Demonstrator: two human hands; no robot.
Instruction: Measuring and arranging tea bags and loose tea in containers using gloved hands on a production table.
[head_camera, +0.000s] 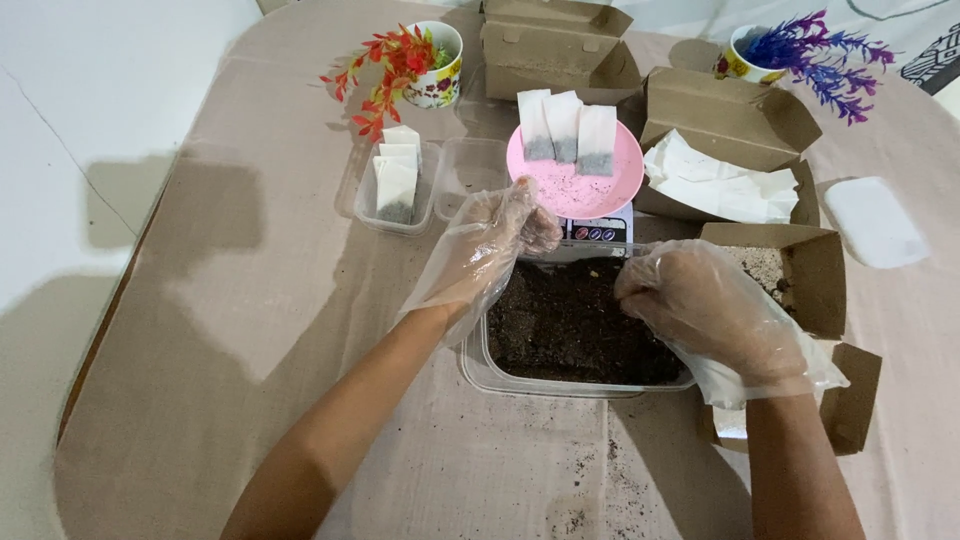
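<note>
- The left hand (497, 238), in a thin clear plastic glove, hovers above the far left corner of the clear plastic tub of dark soil (560, 330); its fingertips are bunched together, and whether they pinch anything I cannot tell.
- The right hand (700, 300), gloved the same way, rests curled at the tub's right rim, fingers tucked down onto the soil; what they grip is hidden.
- The tub sits near the middle of the cloth-covered tabletop (250, 330), toward its near edge, with soil crumbs scattered on the cloth in front.
- Just behind the tub stands a small scale (597, 232) carrying a pink plate (590, 185) with three filled white sachets (566, 128) leaning at its far rim.
- Left of the scale, a clear tray (396, 190) holds more filled sachets.
- Right of the plate, an open cardboard box (730, 120) holds empty white sachets (715, 180).
- Two flowered mugs (440, 70) with artificial plants stand toward the tabletop's far edge.
</note>
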